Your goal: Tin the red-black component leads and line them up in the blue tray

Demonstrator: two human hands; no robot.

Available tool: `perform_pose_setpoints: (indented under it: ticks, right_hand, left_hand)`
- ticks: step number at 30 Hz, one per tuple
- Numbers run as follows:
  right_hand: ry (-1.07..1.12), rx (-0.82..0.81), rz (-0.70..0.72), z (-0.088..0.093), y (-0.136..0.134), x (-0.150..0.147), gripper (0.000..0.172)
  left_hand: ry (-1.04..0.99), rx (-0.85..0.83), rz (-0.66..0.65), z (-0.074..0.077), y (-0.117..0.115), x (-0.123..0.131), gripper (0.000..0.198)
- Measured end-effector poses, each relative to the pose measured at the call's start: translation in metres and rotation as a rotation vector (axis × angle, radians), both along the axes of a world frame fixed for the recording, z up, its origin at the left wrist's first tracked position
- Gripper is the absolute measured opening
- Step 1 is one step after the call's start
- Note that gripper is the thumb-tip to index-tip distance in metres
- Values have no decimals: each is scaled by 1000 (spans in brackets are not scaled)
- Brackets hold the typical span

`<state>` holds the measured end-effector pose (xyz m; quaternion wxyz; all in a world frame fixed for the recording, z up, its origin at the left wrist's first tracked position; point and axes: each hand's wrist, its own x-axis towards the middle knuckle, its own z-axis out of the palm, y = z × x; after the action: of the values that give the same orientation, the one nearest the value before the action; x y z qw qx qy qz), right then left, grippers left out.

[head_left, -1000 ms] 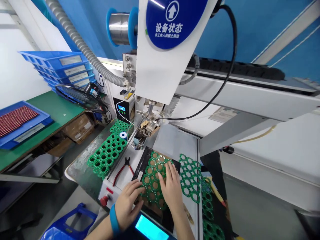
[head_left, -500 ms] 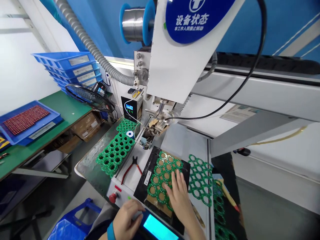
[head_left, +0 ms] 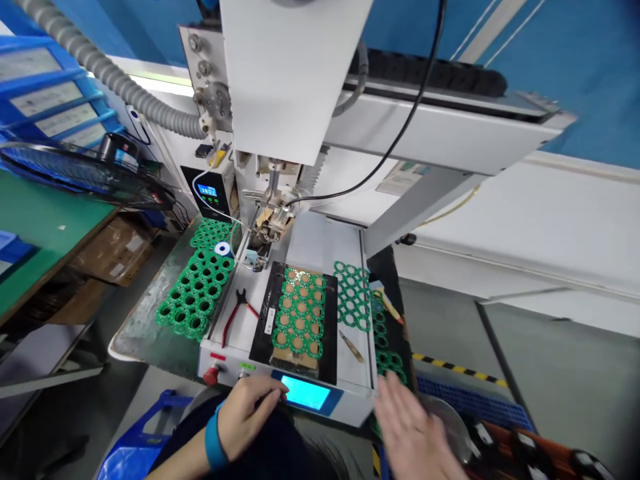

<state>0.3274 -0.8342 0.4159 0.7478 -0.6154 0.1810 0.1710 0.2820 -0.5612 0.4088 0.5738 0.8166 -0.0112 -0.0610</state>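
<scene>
Left hand, mine (head_left: 245, 415): seven o'clock from the green panel (head_left: 309, 309), half-curled, thumb apart, empty. Right hand, mine (head_left: 413, 427): four o'clock, blurred, fingers outstretched, seemingly empty.

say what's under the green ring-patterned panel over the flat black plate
Through holes in the panel and past its near edge, a brown rectangular block shows, with the plate around it. What the panel covers is hidden.

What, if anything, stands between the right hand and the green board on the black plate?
Nothing visible blocks the right hand from the green board; a slim tool lies near that line, on the bed right of the black plate.
</scene>
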Motion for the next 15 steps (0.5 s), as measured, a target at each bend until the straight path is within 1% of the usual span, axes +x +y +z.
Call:
perform_pose_setpoints:
  ticks: [2,3,4,5,6,7,9,10,12,15]
  right_hand:
    - [32,103,98,-2,49,-3,38]
    - [128,298,175,-2,73,-3,32]
    - [171,386,219,-2,96,-4,31]
    - [195,445,242,-1,116,-4,36]
    - [233,527,278,0,133,-4,37]
    - [304,685,277,2,146,-4,37]
    - [394,886,289,5,163,-3,36]
    - [432,952,296,5,168,-3,35]
    - [486,995,323,5,174,-5,32]
    - [523,969,355,-2,180,-11,29]
  left_hand:
    - [-127,8,-9,7,-6,0,24]
    - [-222,23,-17,10,-9,0,21]
    - [-326,57,-28,14,-12,-2,17]
    - [-422,110,-41,17,-14,-3,16]
    - [-493,175,-48,20,-16,-5,20]
    - [-532,240,-40,22,-18,-6,27]
    - [-530,330,17,24,-21,-10,36]
    - [-507,343,60,24,-23,-11,36]
    - [-450,337,140,25,-25,-15,32]
    - [-370,340,224,24,-28,-19,30]
